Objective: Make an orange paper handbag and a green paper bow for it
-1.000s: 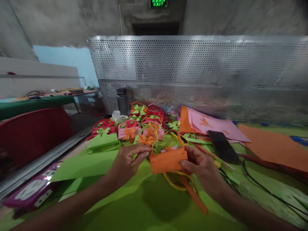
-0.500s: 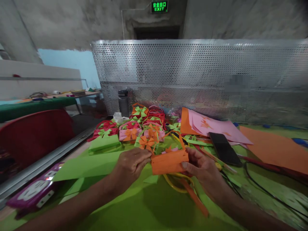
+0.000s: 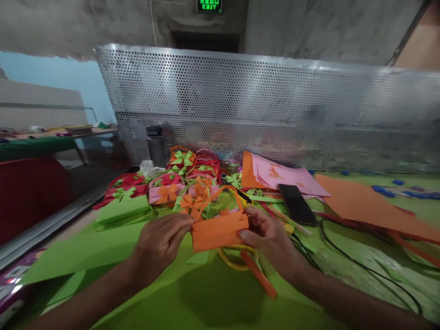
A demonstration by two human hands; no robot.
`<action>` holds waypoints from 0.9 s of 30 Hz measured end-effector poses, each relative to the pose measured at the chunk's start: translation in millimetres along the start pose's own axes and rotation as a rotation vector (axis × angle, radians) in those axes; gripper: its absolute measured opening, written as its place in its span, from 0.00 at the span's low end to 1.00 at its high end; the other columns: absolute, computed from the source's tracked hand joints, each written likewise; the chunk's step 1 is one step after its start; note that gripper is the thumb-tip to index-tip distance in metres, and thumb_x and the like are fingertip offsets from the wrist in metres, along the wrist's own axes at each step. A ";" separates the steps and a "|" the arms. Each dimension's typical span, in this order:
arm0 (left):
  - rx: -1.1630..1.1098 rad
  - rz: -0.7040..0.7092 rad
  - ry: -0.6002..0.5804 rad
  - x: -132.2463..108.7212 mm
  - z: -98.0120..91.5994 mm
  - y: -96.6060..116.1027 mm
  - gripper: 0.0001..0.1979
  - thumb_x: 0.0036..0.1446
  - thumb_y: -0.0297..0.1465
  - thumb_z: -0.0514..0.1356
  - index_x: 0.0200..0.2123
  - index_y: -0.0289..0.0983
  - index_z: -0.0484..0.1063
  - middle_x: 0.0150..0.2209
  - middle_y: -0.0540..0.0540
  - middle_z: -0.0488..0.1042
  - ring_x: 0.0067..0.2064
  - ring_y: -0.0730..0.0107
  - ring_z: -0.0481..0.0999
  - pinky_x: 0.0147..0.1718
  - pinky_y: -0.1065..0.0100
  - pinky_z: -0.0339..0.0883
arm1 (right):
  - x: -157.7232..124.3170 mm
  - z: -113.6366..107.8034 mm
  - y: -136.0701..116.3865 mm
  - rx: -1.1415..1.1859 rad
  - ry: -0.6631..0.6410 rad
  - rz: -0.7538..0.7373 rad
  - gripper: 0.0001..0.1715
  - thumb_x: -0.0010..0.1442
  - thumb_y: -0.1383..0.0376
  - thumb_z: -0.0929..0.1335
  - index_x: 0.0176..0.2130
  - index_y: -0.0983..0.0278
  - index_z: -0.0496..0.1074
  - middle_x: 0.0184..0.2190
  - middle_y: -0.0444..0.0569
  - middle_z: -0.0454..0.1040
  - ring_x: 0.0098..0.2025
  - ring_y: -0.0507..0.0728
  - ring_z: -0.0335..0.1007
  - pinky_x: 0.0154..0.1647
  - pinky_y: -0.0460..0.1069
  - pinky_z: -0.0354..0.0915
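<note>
Between my two hands is a small orange felt handbag point(image 3: 220, 231) with a thin looped handle rising at its back. My left hand point(image 3: 160, 238) pinches its left end with closed fingers. At the right end my right hand point(image 3: 270, 238) grips it, thumb in front and fingers behind. Just beyond lie orange felt bows point(image 3: 194, 204) and green ones. Below the bag, yellow-handled scissors point(image 3: 237, 265) are partly covered by an orange strip point(image 3: 259, 275).
Finished-looking red, pink and orange bags point(image 3: 167, 192) cluster behind, near a dark bottle point(image 3: 156, 145). Green felt pieces point(image 3: 85, 250) lie left. A black phone point(image 3: 296, 204), pink sheets point(image 3: 292, 172), an orange sheet point(image 3: 371, 201) and a black cable point(image 3: 364, 261) are right. A perforated metal panel point(image 3: 220, 91) stands behind.
The view has turned to the right, so everything appears shifted left. Both hands still hold the orange bag, whose front now tilts slightly, its right end higher.
</note>
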State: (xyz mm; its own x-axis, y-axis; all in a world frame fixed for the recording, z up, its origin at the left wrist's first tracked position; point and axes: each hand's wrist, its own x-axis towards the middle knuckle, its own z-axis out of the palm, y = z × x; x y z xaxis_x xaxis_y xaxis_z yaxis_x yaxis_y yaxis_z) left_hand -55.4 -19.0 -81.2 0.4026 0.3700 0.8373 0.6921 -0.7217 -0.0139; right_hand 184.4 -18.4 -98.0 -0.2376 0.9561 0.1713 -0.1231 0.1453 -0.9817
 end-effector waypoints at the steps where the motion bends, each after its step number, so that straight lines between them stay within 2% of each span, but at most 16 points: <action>1: 0.019 -0.005 0.013 0.1 -0.8 -0.8 0.04 0.55 0.25 0.56 0.33 0.37 0.70 0.28 0.48 0.79 0.31 0.71 0.78 0.32 0.75 0.71 | 0.2 -0.8 -0.3 -0.021 0.017 -0.008 0.23 0.51 0.59 0.70 0.45 0.65 0.65 0.35 0.50 0.74 0.36 0.55 0.71 0.36 0.51 0.67; 3: 0.048 -0.015 0.026 0.7 -2.5 -2.0 0.04 0.55 0.26 0.55 0.32 0.37 0.71 0.28 0.48 0.79 0.30 0.70 0.78 0.31 0.74 0.71 | 1.5 -3.6 -1.0 -0.100 0.060 -0.062 0.18 0.57 0.56 0.64 0.44 0.64 0.66 0.35 0.50 0.74 0.34 0.54 0.71 0.31 0.49 0.67; 5: 0.062 -0.015 0.034 1.9 -4.1 -2.7 0.04 0.55 0.26 0.56 0.32 0.38 0.71 0.28 0.49 0.78 0.30 0.71 0.78 0.32 0.74 0.71 | 3.5 -7.1 -2.5 -0.203 0.095 -0.145 0.16 0.59 0.56 0.62 0.39 0.64 0.70 0.34 0.49 0.74 0.33 0.54 0.70 0.30 0.48 0.67; 8: 0.056 0.002 0.049 3.3 -5.3 -3.4 0.04 0.54 0.26 0.56 0.32 0.38 0.71 0.28 0.50 0.78 0.31 0.71 0.78 0.33 0.74 0.71 | 5.4 -11.6 -7.2 -0.327 0.114 -0.239 0.09 0.56 0.61 0.66 0.32 0.63 0.73 0.31 0.47 0.75 0.34 0.54 0.71 0.35 0.49 0.66; 10: 0.031 0.012 0.052 3.2 -5.0 -4.2 0.04 0.54 0.26 0.57 0.32 0.39 0.71 0.29 0.50 0.79 0.32 0.70 0.78 0.34 0.73 0.71 | 5.1 -13.2 -11.4 -0.457 0.113 -0.322 0.06 0.55 0.65 0.67 0.33 0.62 0.74 0.31 0.46 0.76 0.35 0.55 0.71 0.38 0.50 0.66; 15: -0.007 0.012 0.067 -0.2 -3.3 -7.1 0.06 0.53 0.26 0.57 0.34 0.40 0.71 0.30 0.50 0.79 0.33 0.69 0.79 0.35 0.73 0.71 | 3.3 -15.6 -18.2 -0.763 0.051 -0.579 0.09 0.59 0.66 0.64 0.36 0.60 0.75 0.32 0.48 0.77 0.34 0.55 0.73 0.36 0.50 0.67; 22: -0.017 0.030 0.042 -2.2 -1.7 -9.4 0.07 0.53 0.25 0.57 0.34 0.41 0.71 0.31 0.49 0.79 0.34 0.68 0.79 0.36 0.72 0.71 | 3.7 -21.1 -17.0 -1.015 -0.028 -0.793 0.08 0.60 0.68 0.64 0.35 0.65 0.73 0.30 0.51 0.77 0.34 0.55 0.72 0.35 0.49 0.66; 27: -0.010 0.030 0.013 -3.0 0.0 -10.7 0.06 0.53 0.25 0.57 0.34 0.40 0.71 0.31 0.48 0.79 0.34 0.69 0.78 0.36 0.73 0.70 | 1.9 -24.6 -14.5 -1.103 -0.148 -0.943 0.12 0.58 0.76 0.60 0.38 0.67 0.70 0.33 0.53 0.75 0.37 0.56 0.70 0.38 0.50 0.65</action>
State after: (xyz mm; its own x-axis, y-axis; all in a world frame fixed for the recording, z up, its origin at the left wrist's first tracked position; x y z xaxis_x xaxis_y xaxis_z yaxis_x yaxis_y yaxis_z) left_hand -64.1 -12.4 -83.5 0.4155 0.3406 0.8434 0.6738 -0.7381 -0.0338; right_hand 209.4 -12.4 -85.5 -0.5921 0.3728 0.7145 0.4839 0.8734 -0.0546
